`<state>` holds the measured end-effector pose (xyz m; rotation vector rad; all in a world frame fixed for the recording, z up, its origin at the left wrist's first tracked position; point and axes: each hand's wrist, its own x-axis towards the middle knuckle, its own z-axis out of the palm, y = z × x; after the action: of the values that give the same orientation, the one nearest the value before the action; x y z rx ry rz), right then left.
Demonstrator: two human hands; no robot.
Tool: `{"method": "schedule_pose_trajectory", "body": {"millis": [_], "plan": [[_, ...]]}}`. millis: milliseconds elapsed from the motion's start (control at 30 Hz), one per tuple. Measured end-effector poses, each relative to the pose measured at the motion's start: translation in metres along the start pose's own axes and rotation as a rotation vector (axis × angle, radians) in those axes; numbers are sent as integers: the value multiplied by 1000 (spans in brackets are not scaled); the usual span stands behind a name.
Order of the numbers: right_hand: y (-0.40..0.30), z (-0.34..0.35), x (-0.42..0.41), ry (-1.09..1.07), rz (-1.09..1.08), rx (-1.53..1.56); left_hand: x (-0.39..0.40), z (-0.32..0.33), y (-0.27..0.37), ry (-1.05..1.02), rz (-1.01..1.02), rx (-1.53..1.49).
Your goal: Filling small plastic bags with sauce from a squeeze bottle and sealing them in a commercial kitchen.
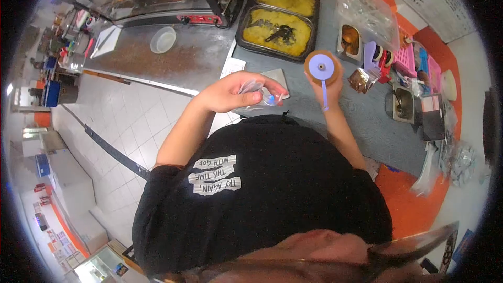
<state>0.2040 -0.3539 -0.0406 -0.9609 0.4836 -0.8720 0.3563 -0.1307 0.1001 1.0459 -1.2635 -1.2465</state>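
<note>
My left hand (235,92) is curled around a small clear plastic container or lid (253,88), with thin clear plastic below it. Its exact shape is hard to make out. My right hand (334,86) grips a squeeze bottle (307,74) of brown sauce, its lilac cap (316,63) facing up and a lilac strap hanging from the cap. Under my left fingers lies a flat grey slab (279,78) on the grey counter. Beyond both hands stands a black two-part tray (239,43) of yellow food, a black utensil (281,34) resting in the nearer part.
A round clear tub (163,40) stands on the metal worktop, near a glass display warmer (204,19). To the right are a steel pan of sauce (349,56), a bag of clear plastic lids (365,11), tape dispensers (383,63), pink baskets (404,59) and another steel container (403,116).
</note>
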Motion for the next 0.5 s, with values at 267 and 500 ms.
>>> {"method": "schedule_pose_trajectory", "body": {"millis": [267, 500], "plan": [[-125, 99, -10, -451, -1440, -1174, -23, 11, 42, -183, 136, -94], [-190, 156, -32, -516, -1778, -1296, -48, 9, 61, -178, 173, -269]]}}
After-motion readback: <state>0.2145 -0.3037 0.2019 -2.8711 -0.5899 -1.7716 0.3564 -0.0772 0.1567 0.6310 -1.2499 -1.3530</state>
